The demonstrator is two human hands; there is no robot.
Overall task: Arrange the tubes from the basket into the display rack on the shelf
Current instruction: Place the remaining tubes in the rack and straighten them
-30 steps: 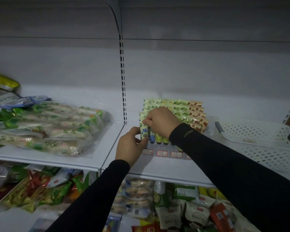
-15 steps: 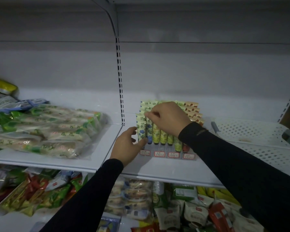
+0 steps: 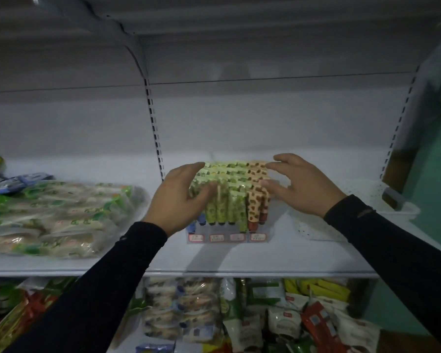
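Note:
A clear display rack [image 3: 229,237] with small price labels along its front stands on the white shelf [image 3: 239,261]. Rows of tubes [image 3: 229,197] fill it, green patterned ones on the left and orange spotted ones [image 3: 258,202] on the right. My left hand [image 3: 181,197] rests against the left side of the tubes, fingers spread, thumb across the front row. My right hand [image 3: 301,186] is at the right side, fingers apart, fingertips touching the back rows. Neither hand holds a tube. The white perforated basket [image 3: 367,197] sits to the right, partly behind my right arm.
Bagged green-and-white snacks [image 3: 59,212] are piled on the shelf to the left, past the slotted upright [image 3: 154,133]. Below the shelf edge lie mixed packets [image 3: 239,317]. A dark object [image 3: 392,197] sits at the basket's far right corner.
My right hand has let go of the front-left tubes and moved to the rack's right side. My left hand rose from the rack's base to the tubes' left side. The view moved closer.

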